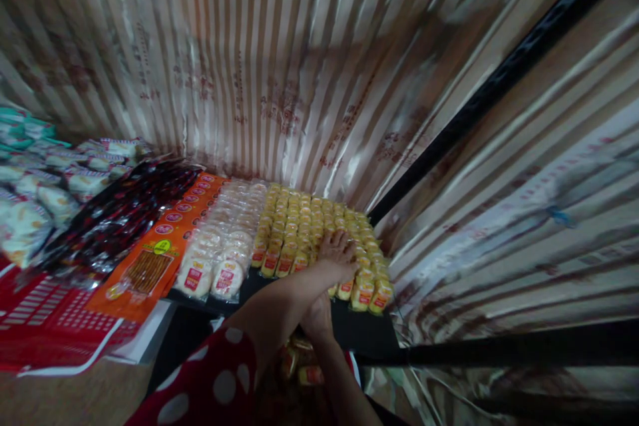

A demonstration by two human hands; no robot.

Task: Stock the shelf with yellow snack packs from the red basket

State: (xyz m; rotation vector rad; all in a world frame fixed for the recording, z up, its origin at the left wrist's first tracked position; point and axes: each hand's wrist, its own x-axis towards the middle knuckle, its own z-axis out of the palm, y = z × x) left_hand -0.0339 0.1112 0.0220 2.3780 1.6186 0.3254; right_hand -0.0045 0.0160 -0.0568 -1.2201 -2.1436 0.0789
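Observation:
My left hand (338, 254) reaches from a red sleeve with white dots across rows of small yellow packaged cakes (287, 229). Its fingers are a little apart and rest on the tops of the packets, so it looks open. Beneath the left wrist is my right hand (317, 317), close to the front edge of the black table (362, 329). The left forearm covers its fingers, and I cannot see whether they hold anything. More yellow cake packets (310, 374) lie low down between my forearms, partly in shadow.
Left of the cakes lie clear packs of round white crackers (227, 276), an orange snack bag (150, 266), dark red-black packets (124, 219) and white snack bags (30, 219). A red basket (54, 309) stands front left. Black poles (464, 116) and striped sheeting (279, 66) close off the back and right.

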